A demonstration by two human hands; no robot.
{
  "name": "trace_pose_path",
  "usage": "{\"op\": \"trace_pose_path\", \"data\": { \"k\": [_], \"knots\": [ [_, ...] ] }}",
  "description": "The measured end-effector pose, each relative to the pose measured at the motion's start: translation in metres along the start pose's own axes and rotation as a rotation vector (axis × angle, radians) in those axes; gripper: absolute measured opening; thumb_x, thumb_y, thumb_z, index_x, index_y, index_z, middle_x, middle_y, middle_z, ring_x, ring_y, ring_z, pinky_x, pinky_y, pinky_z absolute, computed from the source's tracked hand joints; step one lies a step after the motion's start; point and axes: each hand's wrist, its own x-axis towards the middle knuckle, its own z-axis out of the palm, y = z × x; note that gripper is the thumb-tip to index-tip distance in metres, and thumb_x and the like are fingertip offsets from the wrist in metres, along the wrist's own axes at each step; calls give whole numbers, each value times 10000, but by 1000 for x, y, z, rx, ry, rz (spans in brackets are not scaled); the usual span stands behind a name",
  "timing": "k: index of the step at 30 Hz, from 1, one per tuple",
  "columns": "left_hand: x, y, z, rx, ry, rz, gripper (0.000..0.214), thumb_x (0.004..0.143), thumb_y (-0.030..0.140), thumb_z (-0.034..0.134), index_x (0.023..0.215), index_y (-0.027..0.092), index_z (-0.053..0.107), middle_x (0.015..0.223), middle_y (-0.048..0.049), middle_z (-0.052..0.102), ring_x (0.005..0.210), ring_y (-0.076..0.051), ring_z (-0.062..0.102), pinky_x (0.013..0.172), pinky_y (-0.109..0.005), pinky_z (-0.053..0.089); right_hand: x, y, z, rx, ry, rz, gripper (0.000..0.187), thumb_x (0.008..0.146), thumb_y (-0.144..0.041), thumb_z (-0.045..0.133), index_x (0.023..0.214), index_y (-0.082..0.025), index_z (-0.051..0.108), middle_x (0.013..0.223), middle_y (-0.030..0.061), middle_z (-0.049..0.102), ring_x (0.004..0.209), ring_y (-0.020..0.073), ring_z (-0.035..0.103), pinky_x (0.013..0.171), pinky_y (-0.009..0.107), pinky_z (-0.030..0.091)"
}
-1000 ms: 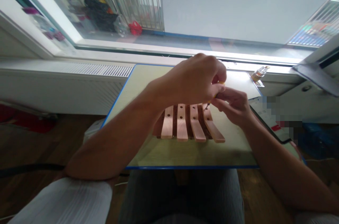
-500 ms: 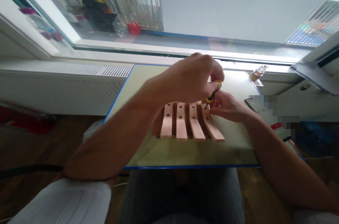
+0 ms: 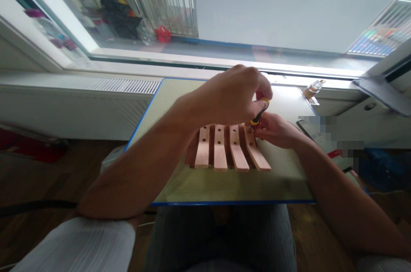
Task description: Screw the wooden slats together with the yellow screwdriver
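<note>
The left hand (image 3: 239, 92) has its grip closed round the yellow and black handle of a screwdriver (image 3: 258, 113), wrist bent above the far part of the work. The screwdriver leans, its handle up and to the right, its metal end down at the upper hole of the rightmost slat (image 3: 259, 158). The right hand (image 3: 276, 130) is just beside that end, fingers bent in by the slat's right edge; with the fingertips partly hidden, I cannot tell whether its grip is closed on anything.

Three more slats (image 3: 220, 156) lie to the left in a spaced row, near ends pointing toward the person, with dark holes in their far parts. All four rest across a reddish-brown base (image 3: 190, 158), which lies on the blue-edged surface (image 3: 205, 188).

A flat device (image 3: 316, 140), partly blurred out, is right of the right forearm. A small bottle (image 3: 314, 88) is near the surface's far right corner. Beyond stands a window (image 3: 272, 10), with a radiator (image 3: 80, 107) at the left below it.
</note>
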Motion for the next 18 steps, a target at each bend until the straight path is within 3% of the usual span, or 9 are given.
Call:
{"op": "trace_pose_path", "data": {
  "k": [8, 18],
  "knots": [
    [-1, 2, -2, -11, -19, -11, 338, 830, 268, 674, 1102, 274, 874, 803, -46, 762, 821, -216, 665, 758, -386, 491, 2, 5, 2, 52, 0, 10, 209, 866, -251, 769, 1057, -195, 706, 958, 37, 758, 775, 177, 656, 690, 298, 522],
    [1, 3, -2, -20, -13, 30, 344, 841, 239, 656, 1103, 269, 877, 914, -62, 789, 871, -216, 688, 762, -373, 525, 2, 1, 2, 35, 84, 41, 200, 826, -262, 763, 998, -192, 690, 817, -2, 676, 677, 149, 591, 598, 280, 463]
  ]
}}
